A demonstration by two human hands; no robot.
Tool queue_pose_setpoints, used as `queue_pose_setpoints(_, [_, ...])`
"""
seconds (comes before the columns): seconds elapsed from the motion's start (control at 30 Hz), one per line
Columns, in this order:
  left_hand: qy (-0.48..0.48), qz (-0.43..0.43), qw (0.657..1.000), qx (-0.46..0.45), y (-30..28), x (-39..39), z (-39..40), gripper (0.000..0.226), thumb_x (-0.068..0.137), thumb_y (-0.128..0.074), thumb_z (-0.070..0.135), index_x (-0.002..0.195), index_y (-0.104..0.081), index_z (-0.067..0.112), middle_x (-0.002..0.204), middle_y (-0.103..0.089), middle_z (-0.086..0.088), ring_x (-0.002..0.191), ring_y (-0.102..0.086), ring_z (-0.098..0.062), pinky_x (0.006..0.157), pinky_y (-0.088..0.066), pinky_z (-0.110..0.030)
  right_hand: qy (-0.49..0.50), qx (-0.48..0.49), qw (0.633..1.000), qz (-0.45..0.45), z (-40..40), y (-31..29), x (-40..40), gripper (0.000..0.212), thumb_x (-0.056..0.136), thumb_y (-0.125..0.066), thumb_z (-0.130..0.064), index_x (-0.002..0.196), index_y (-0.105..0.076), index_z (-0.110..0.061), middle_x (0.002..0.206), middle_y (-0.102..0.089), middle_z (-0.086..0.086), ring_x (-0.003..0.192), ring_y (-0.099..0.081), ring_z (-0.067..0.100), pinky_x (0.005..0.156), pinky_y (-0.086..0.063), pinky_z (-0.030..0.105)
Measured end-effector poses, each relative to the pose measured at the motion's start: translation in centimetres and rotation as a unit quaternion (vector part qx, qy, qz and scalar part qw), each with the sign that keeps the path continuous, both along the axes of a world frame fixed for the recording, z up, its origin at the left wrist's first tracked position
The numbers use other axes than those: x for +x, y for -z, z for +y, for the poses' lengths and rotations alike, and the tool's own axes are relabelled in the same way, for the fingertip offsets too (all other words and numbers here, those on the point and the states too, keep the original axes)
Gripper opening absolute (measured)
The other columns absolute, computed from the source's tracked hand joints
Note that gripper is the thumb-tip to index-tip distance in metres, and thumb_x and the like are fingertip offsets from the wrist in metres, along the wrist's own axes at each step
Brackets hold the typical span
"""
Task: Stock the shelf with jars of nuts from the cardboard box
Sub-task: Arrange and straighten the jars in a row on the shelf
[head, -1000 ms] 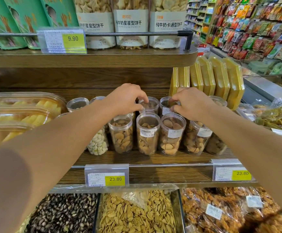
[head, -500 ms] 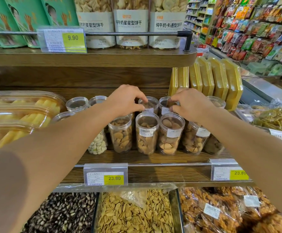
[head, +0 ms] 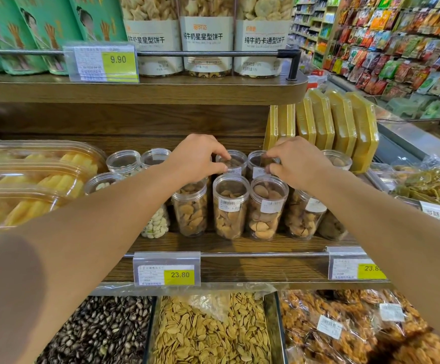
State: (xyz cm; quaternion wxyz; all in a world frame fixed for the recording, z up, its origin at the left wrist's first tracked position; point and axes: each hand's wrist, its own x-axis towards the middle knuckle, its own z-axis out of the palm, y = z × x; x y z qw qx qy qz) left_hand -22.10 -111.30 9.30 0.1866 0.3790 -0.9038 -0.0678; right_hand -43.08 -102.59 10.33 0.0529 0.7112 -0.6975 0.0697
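Note:
Clear plastic jars of nuts stand in two rows on the wooden shelf (head: 240, 244). The front row holds a pistachio jar (head: 156, 223) and several brown-nut jars, among them one at the middle (head: 230, 208) and one just right of it (head: 266, 208). My left hand (head: 196, 157) reaches over the front row and pinches the lid rim of a back-row jar (head: 236, 160). My right hand (head: 299, 162) pinches the neighbouring back-row jar (head: 258, 165). Both jars stand upright on the shelf. The cardboard box is out of view.
Clear tubs of yellow snacks (head: 38, 177) sit at the left, and yellow flat packs (head: 345, 127) lean at the right. The upper shelf (head: 161, 89) overhangs the jars. Below are bins of dark seeds (head: 100, 334) and pale seeds (head: 208, 334), with price tags (head: 166, 269) on the rail.
Both hands stay on the same two back-row jars, with fingers settled slightly tighter on the lids. The view has shifted only a little.

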Motion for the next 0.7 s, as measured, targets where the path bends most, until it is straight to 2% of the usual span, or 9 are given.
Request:
queue_pose_setpoints(0.17, [-0.011,-0.002,1.000,-0.010,-0.6,0.7,0.9,0.034,0.087,-0.066,0.039,0.119,-0.068,0.027,0.122,-0.066,0.004,0.115,-0.058,-0.015,0.099,-0.047,-0.040,0.010,0.008,1.000,-0.020,0.4,0.1,0.3,0.043,0.097,-0.052,-0.025,0.140,-0.049,-0.027,0.137,-0.053,0.006,0.124,-0.049,0.027,0.098,-0.048,0.044])
queue_pose_setpoints(0.23, [-0.023,0.002,1.000,-0.009,-1.1,2.2,1.5,0.034,0.089,-0.062,0.038,0.121,-0.067,0.027,0.124,-0.066,0.005,0.117,-0.057,-0.014,0.101,-0.045,-0.039,0.007,-0.015,0.999,-0.036,0.8,-0.2,0.8,0.041,0.098,-0.048,-0.021,0.139,-0.050,-0.025,0.139,-0.052,0.006,0.126,-0.049,0.027,0.098,-0.048,0.043])
queue_pose_setpoints(0.37, [-0.058,-0.012,0.998,-0.026,-2.1,6.9,3.2,0.031,0.090,-0.061,0.035,0.119,-0.068,0.027,0.122,-0.066,0.005,0.113,-0.059,-0.015,0.099,-0.045,-0.037,-0.050,-0.078,0.993,-0.077,2.2,-1.3,4.6,0.029,0.098,-0.049,-0.024,0.122,-0.064,-0.020,0.120,-0.062,0.002,0.109,-0.057,0.020,0.084,-0.047,0.030])
queue_pose_setpoints(0.43, [-0.092,-0.032,0.995,-0.036,-2.2,9.5,3.9,0.033,0.089,-0.061,0.038,0.120,-0.068,0.027,0.123,-0.066,0.003,0.114,-0.058,-0.016,0.100,-0.044,-0.036,-0.090,-0.083,0.988,-0.094,2.9,-1.3,7.6,0.026,0.096,-0.051,-0.027,0.114,-0.069,-0.021,0.109,-0.064,0.000,0.101,-0.059,0.017,0.080,-0.048,0.030])
queue_pose_setpoints(0.5, [-0.116,-0.043,0.991,-0.044,-1.7,11.8,4.4,0.039,0.088,-0.060,0.047,0.120,-0.067,0.026,0.123,-0.065,0.001,0.115,-0.057,-0.017,0.099,-0.044,-0.035,-0.108,-0.061,0.989,-0.076,3.2,-0.8,10.5,0.028,0.095,-0.052,-0.037,0.112,-0.069,-0.023,0.105,-0.064,-0.002,0.101,-0.057,0.017,0.079,-0.048,0.031])
queue_pose_setpoints(0.6, [-0.128,-0.059,0.989,-0.053,-0.2,13.3,5.2,0.056,0.080,-0.056,0.066,0.119,-0.067,0.027,0.121,-0.065,0.002,0.116,-0.054,-0.021,0.095,-0.046,-0.037,-0.079,-0.043,0.996,-0.010,3.3,0.1,13.6,0.039,0.090,-0.050,-0.053,0.111,-0.066,-0.024,0.106,-0.062,0.000,0.106,-0.054,0.022,0.081,-0.048,0.037])
queue_pose_setpoints(0.63, [-0.128,-0.073,0.988,-0.055,0.2,13.4,5.4,0.058,0.078,-0.056,0.067,0.118,-0.067,0.026,0.122,-0.064,0.002,0.117,-0.052,-0.023,0.096,-0.047,-0.040,-0.060,-0.037,0.997,0.014,3.4,0.4,14.4,0.042,0.089,-0.050,-0.055,0.113,-0.064,-0.022,0.110,-0.062,0.002,0.109,-0.053,0.025,0.083,-0.047,0.039])
queue_pose_setpoints(0.7, [-0.119,-0.079,0.988,-0.064,0.8,13.6,5.5,0.050,0.079,-0.062,0.057,0.116,-0.067,0.026,0.122,-0.063,0.000,0.115,-0.051,-0.024,0.095,-0.046,-0.042,-0.032,-0.024,0.999,0.033,3.6,0.6,15.5,0.045,0.091,-0.053,-0.052,0.122,-0.059,-0.020,0.122,-0.059,0.002,0.116,-0.050,0.027,0.087,-0.044,0.040])
